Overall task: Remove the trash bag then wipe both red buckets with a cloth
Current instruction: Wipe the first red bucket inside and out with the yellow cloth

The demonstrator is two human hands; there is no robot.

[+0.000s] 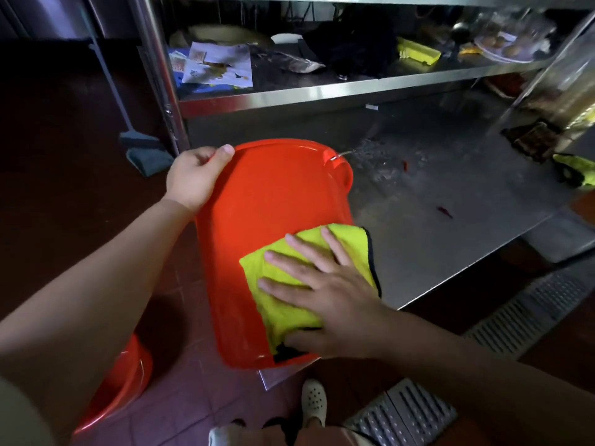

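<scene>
Two red buckets are in view: one red bucket (267, 220) lies tipped on its side at the frame's centre, its rim toward twelve o'clock and its base toward six o'clock, resting over the front corner of a low steel shelf (450, 220); the second red bucket (119, 391) stands on the tiled floor (193, 397) at about seven o'clock, partly hidden behind the left forearm. The left hand (193, 178), at ten o'clock from the tipped bucket's middle, grips its rim, with the fingers curled over the edge and the thumb lying along the lip. The right hand (325, 300), at five o'clock, lies flat with its fingers spread and straight, pressing a yellow cloth (289, 278) with dark edging against the bucket's side wall near the base. A metal handle end (341, 154) shows at the bucket's rim at one o'clock. Higher up, at twelve o'clock, an upper steel shelf (289, 94) holds papers (215, 64), a dark bundle and a yellow sponge-like block (417, 53). At nine to ten o'clock a broom (141, 146) stands against the shelf leg. At three o'clock another yellow cloth (576, 169) lies on the lower shelf's far right end. At five o'clock a metal floor grate (528, 313) runs beside the shelf, and a pale shoe (314, 402) shows at six o'clock. I cannot tell whether a trash bag is anywhere in view.
</scene>
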